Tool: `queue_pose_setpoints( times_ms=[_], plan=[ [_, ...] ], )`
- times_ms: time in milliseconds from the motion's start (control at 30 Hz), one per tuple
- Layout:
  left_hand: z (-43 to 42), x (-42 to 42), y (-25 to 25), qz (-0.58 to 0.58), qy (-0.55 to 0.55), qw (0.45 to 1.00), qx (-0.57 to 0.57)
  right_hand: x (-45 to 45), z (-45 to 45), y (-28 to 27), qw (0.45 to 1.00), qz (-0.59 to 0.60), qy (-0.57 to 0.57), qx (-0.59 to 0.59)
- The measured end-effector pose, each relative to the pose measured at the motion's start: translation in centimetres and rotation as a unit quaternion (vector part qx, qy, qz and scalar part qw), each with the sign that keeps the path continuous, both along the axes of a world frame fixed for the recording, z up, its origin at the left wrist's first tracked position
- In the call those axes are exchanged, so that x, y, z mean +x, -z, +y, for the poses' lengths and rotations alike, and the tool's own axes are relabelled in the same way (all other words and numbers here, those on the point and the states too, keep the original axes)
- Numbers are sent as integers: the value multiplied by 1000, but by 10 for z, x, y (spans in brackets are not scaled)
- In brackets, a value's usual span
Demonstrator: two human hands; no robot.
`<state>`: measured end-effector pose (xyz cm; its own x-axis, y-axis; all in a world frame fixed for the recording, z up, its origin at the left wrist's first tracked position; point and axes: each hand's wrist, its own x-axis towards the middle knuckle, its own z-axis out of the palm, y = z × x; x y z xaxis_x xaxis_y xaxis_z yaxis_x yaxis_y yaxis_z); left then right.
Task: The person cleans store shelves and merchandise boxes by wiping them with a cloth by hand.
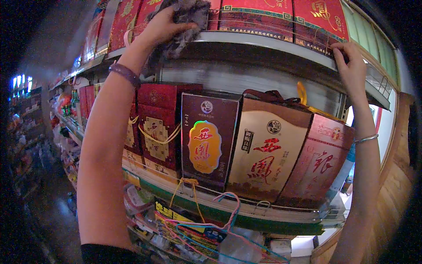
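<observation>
On the upper shelf (246,37), my left hand (165,28) is closed around a dark grey fluffy cloth (193,15), pressing it against the front of the red gift boxes. A purple bangle circles that wrist. My right hand (351,66) is at the right end of the same shelf, its fingers curled at the front rail beside the lower corner of a red box (318,17). What those fingers grip, if anything, is hidden. Another red box (257,17) stands between the two hands.
Below stand a dark purple box (209,141), a beige box (268,149) and a pink box (321,163) on the lower shelf (255,213). Pink and blue hangers (228,224) hang from its front edge. More stocked shelves run back on the left; wood panelling (391,193) is at right.
</observation>
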<state>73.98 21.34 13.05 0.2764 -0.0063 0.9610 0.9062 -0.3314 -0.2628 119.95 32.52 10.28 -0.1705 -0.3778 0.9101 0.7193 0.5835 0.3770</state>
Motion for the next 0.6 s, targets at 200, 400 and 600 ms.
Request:
queue_pose_setpoints(
  times_ms=[200,400,600],
  plan=[
    [8,-7,-27,-77,-163,983,32,2,1,-2,1000,-6,2,-3],
    [-1,2,-5,-23,-75,996,-41,-2,-5,2,1000,7,-9,-11],
    [13,-22,-38,-75,-118,990,6,0,-3,-1,1000,4,-1,-3]
  ],
)
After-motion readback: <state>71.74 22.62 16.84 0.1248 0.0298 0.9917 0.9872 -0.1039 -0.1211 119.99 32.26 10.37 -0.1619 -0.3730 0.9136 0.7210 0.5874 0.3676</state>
